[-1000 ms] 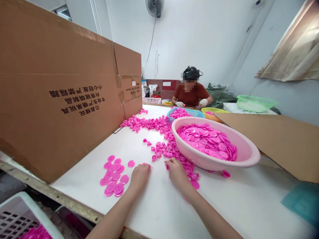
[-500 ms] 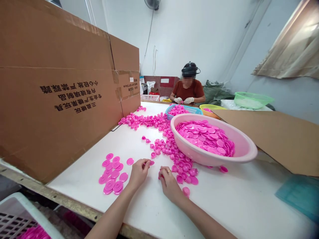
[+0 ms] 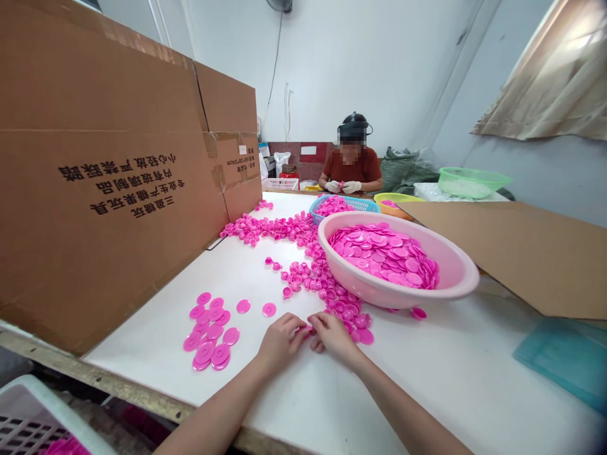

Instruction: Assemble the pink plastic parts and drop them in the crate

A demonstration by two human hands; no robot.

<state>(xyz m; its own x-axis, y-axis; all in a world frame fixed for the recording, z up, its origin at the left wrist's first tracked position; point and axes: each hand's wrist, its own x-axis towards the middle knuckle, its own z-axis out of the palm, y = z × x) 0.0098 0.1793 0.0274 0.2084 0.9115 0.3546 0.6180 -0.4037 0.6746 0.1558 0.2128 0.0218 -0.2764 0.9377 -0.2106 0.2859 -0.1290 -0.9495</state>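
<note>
My left hand (image 3: 283, 341) and my right hand (image 3: 333, 338) meet low over the white table. Both are closed, their fingertips pinching a small pink plastic piece (image 3: 310, 328) that is mostly hidden. A single pink saucer-like disc (image 3: 269, 309) lies flat just beyond my left hand. Farther left is a loose group of pink discs (image 3: 215, 331), some overlapping. Small pink toy cups (image 3: 339, 306) spread in a heap beyond my right hand, several tipped on their sides.
A pink basin (image 3: 398, 291) full of discs stands right of the cups. Behind it are a blue basket (image 3: 367, 205) and a yellow bowl (image 3: 403, 198). A tall cardboard box (image 3: 128, 265) walls the left side. Across the table sits a person (image 3: 351, 164) wearing white gloves.
My left hand has let go of a disc, which now lies on the table, and moved right to meet my right hand at the small pink piece. The view has shifted slightly.
</note>
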